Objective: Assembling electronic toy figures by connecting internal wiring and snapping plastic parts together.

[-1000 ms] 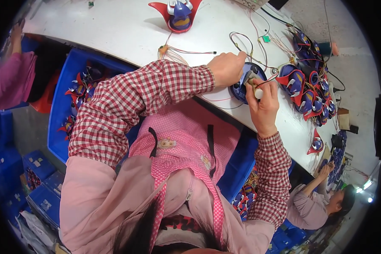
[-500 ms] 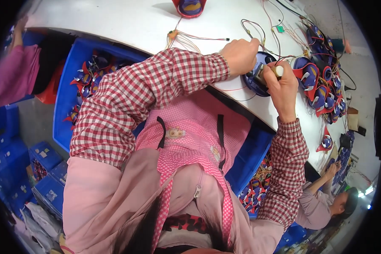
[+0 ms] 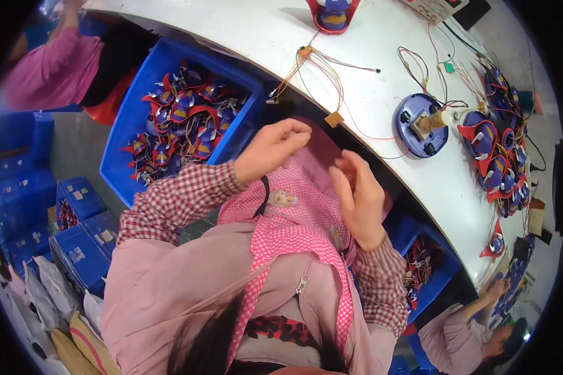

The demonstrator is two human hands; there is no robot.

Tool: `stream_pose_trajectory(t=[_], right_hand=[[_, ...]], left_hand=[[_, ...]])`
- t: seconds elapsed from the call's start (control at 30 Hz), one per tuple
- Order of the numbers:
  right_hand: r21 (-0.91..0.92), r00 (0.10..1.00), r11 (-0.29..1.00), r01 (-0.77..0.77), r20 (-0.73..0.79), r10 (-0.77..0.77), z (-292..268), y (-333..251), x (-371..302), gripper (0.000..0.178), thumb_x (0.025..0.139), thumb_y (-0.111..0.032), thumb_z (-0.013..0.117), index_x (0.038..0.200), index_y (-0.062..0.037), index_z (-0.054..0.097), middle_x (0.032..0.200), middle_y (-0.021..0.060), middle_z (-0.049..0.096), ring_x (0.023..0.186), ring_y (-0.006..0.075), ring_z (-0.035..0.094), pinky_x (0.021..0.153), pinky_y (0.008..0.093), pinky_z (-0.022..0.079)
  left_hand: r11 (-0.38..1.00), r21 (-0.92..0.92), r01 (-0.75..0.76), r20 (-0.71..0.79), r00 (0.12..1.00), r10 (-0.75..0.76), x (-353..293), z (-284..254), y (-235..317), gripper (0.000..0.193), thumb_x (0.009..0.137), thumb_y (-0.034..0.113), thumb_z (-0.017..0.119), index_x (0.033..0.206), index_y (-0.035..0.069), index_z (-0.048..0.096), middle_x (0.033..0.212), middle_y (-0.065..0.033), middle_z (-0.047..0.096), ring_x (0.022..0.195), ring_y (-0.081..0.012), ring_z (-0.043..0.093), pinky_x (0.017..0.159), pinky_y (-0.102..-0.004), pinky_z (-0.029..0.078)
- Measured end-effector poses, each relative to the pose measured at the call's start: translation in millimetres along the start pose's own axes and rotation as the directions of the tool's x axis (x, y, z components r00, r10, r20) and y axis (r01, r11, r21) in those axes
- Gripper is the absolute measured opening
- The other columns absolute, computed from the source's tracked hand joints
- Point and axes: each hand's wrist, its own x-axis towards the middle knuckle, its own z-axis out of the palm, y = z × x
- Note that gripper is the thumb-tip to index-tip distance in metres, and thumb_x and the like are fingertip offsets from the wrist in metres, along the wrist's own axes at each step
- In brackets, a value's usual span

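My left hand (image 3: 274,150) hovers above my lap in front of the pink apron (image 3: 306,200), its fingers loosely stretched with nothing seen in them. Across from it, my right hand (image 3: 359,197) is also empty, thumb and fingers apart. Neither touches the table. A round blue-purple plastic housing (image 3: 409,142) lies on the white table, its inner side up, with dark parts inside. A pale cylindrical piece with a white end (image 3: 441,120) rests over it. Thin wires run from it to a small brown board (image 3: 334,119) at the table edge.
A blue crate (image 3: 115,162) full of red-and-purple toy parts stands at the left, another blue crate (image 3: 441,281) below the table. More toy parts (image 3: 497,162) are heaped at the right. A red-and-purple toy part (image 3: 333,19) stands far back. Co-workers sit on both sides.
Both hands have let go of the round housing and the white-ended piece and drawn back toward my lap. The view has shifted, so more of the left crate shows.
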Motion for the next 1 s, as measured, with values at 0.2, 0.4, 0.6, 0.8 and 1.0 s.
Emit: stream_pose_trajectory(t=[0.2,0.4,0.6,0.8,1.0], right_hand=[[0.184,0.973,0.982,-0.049,-0.214,0.089,44.4,23.6,22.9,0.035,0.086,-0.008,0.061,0.118,0.0014,0.049,0.091,0.0140,0.063,0.070,0.0155,0.061,0.063,0.0259,0.050],[0.212,0.955,0.976,-0.057,-0.272,0.115,42.6,18.6,23.2,0.033,0.090,-0.008,0.057,0.119,0.0007,0.046,0.086,0.0081,0.062,0.066,0.0086,0.057,0.058,0.0209,0.047],[0.121,0.968,0.993,-0.015,-0.248,0.045,58.6,32.8,13.9,0.022,0.090,-0.010,0.057,0.107,0.0013,0.051,0.076,0.0045,0.058,0.060,0.0067,0.053,0.053,0.0196,0.044],[0.211,0.987,0.969,-0.129,-0.064,0.145,68.1,34.4,14.1,0.015,0.090,-0.012,0.058,0.094,0.0018,0.055,0.068,0.0022,0.056,0.056,0.0053,0.050,0.050,0.0192,0.041],[0.356,0.969,0.903,-0.239,0.028,0.245,70.2,45.1,18.4,0.015,0.091,-0.014,0.057,0.095,0.0006,0.056,0.071,0.0032,0.058,0.056,0.0049,0.050,0.050,0.0193,0.041]], left_hand=[[0.951,-0.308,0.025,0.079,0.997,-0.001,20.7,22.7,-1.7,0.022,0.092,0.016,0.053,0.107,0.000,0.055,0.072,0.0018,0.050,0.056,-0.0036,0.043,0.049,-0.0174,0.036],[0.975,-0.015,-0.221,-0.014,0.975,0.221,13.2,-1.3,-10.0,0.024,0.088,0.016,0.058,0.106,0.000,0.055,0.074,0.0004,0.050,0.058,-0.0051,0.045,0.051,-0.0194,0.038],[0.270,0.831,-0.486,0.032,0.526,0.850,73.8,-56.3,53.1,0.028,0.077,0.016,0.064,0.100,0.000,0.057,0.076,-0.0101,0.050,0.072,-0.0230,0.053,0.066,-0.0300,0.046],[0.140,0.922,-0.362,0.186,0.727,0.661,109.5,-45.9,59.7,0.024,0.079,0.018,0.060,0.095,-0.001,0.057,0.083,-0.0141,0.055,0.080,-0.0308,0.056,0.073,-0.0379,0.048],[-0.063,0.943,-0.326,0.284,0.693,0.663,127.6,-46.3,57.7,0.016,0.079,0.014,0.058,0.084,-0.001,0.056,0.082,-0.0154,0.056,0.080,-0.0299,0.058,0.073,-0.0368,0.050]])
